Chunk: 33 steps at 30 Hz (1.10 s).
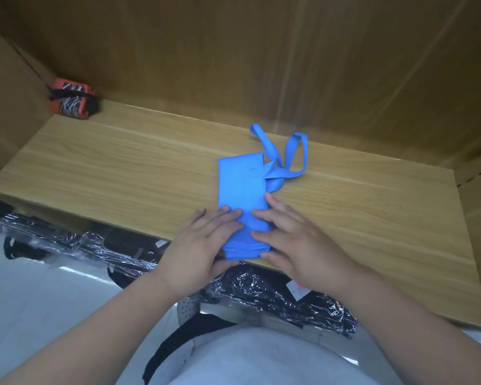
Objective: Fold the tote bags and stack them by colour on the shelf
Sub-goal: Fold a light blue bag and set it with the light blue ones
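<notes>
- Tote bag (240,187) — plain bright blue all over, its straps (265,147) the same blue.
- Shelf (122,168) — pale yellowish wood grain; back panel (233,51) a darker honey-brown grain.
- Packet (72,102) in the far left corner — orange and black with white scribbled lines.
- Wrapped bundles (275,295) below — black, perhaps dotted white, under glinting clear film.
</notes>
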Available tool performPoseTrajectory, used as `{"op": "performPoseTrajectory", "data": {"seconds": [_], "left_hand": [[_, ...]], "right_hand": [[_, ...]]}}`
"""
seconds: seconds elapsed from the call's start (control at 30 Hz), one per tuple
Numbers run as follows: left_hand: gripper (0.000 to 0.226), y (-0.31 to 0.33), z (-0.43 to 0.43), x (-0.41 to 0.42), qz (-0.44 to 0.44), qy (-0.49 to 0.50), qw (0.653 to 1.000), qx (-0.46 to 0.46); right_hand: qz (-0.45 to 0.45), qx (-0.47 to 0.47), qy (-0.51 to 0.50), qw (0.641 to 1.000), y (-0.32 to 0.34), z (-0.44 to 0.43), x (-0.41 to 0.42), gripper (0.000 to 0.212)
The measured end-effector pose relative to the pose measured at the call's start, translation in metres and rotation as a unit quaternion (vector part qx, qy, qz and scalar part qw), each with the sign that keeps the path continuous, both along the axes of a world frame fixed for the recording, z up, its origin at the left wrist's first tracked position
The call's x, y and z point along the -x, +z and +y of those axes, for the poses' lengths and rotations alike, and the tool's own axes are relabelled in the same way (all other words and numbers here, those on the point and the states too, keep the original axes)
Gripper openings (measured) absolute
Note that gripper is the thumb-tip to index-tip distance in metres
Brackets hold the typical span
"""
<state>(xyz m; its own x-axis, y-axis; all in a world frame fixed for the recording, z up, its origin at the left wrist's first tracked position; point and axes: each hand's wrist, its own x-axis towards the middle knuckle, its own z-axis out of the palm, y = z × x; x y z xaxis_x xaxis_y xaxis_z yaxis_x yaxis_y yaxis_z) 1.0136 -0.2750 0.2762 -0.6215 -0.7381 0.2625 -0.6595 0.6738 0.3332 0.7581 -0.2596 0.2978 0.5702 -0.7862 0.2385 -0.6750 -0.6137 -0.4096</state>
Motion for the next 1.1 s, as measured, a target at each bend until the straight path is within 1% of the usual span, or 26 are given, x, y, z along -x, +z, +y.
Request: {"op": "performPoseTrajectory", "data": {"seconds": [0.13,0.2,0.27,0.3,0.33,0.37,0.47,0.5,0.53,0.63,0.67,0.73,0.8,0.83,0.9,0.97,1.03,1.1], "left_hand": [[0.048,0.001,0.004,-0.002,0.039,0.003,0.999,-0.004],[0.045,0.007,0.004,-0.003,0.058,0.005,0.998,-0.020],[0.041,0.014,0.003,-0.002,0.074,0.011,0.996,-0.045],[0.039,0.018,0.003,-0.002,0.083,0.014,0.995,-0.061],[0.037,0.023,0.002,-0.003,0.092,0.019,0.992,-0.079],[0.037,0.027,0.001,-0.003,0.096,0.023,0.990,-0.099],[0.048,0.039,-0.002,-0.004,0.083,0.039,0.983,-0.159],[0.051,0.042,-0.002,-0.003,0.086,0.046,0.980,-0.176],[0.050,0.044,-0.002,-0.002,0.098,0.054,0.974,-0.196],[0.030,0.047,-0.004,0.001,0.144,0.089,0.955,-0.242],[0.027,0.047,-0.006,0.002,0.156,0.102,0.953,-0.239],[0.027,0.044,-0.013,0.006,0.179,0.119,0.951,-0.222],[0.035,0.042,-0.019,0.011,0.185,0.118,0.956,-0.195],[0.038,0.041,-0.022,0.012,0.183,0.111,0.960,-0.181],[0.038,0.041,-0.027,0.013,0.175,0.108,0.961,-0.185],[0.032,0.044,-0.033,0.013,0.165,0.124,0.956,-0.208],[0.021,0.045,-0.040,0.014,0.160,0.139,0.954,-0.211],[0.018,0.047,-0.046,0.017,0.174,0.159,0.948,-0.214]], "right_hand": [[-0.028,-0.064,-0.011,0.998,-0.001,0.008,-0.004,0.049],[-0.033,-0.102,-0.020,0.994,0.006,0.011,-0.004,0.066],[0.011,-0.151,-0.029,0.988,0.015,0.011,-0.003,0.095],[0.043,-0.166,-0.033,0.985,0.019,0.009,-0.004,0.105],[0.068,-0.166,-0.037,0.983,0.021,0.007,-0.004,0.106],[0.080,-0.144,-0.040,0.986,0.022,0.004,-0.005,0.101],[0.045,-0.038,-0.040,0.997,0.025,-0.004,-0.007,0.067],[0.037,-0.037,-0.049,0.997,0.028,-0.007,-0.009,0.061],[0.030,-0.057,-0.060,0.996,0.030,-0.009,-0.011,0.058],[-0.029,-0.131,-0.089,0.987,0.032,-0.013,-0.018,0.049],[-0.053,-0.144,-0.101,0.983,0.032,-0.013,-0.020,0.044],[-0.095,-0.143,-0.119,0.978,0.030,-0.014,-0.022,0.042],[-0.106,-0.133,-0.123,0.978,0.030,-0.016,-0.024,0.043],[-0.086,-0.125,-0.126,0.980,0.032,-0.018,-0.024,0.044],[-0.005,-0.088,-0.139,0.986,0.037,-0.022,-0.022,0.047],[0.064,-0.066,-0.146,0.985,0.042,-0.027,-0.022,0.057],[0.099,-0.068,-0.160,0.980,0.045,-0.034,-0.023,0.066],[0.105,-0.072,-0.183,0.975,0.047,-0.041,-0.026,0.062]]}}
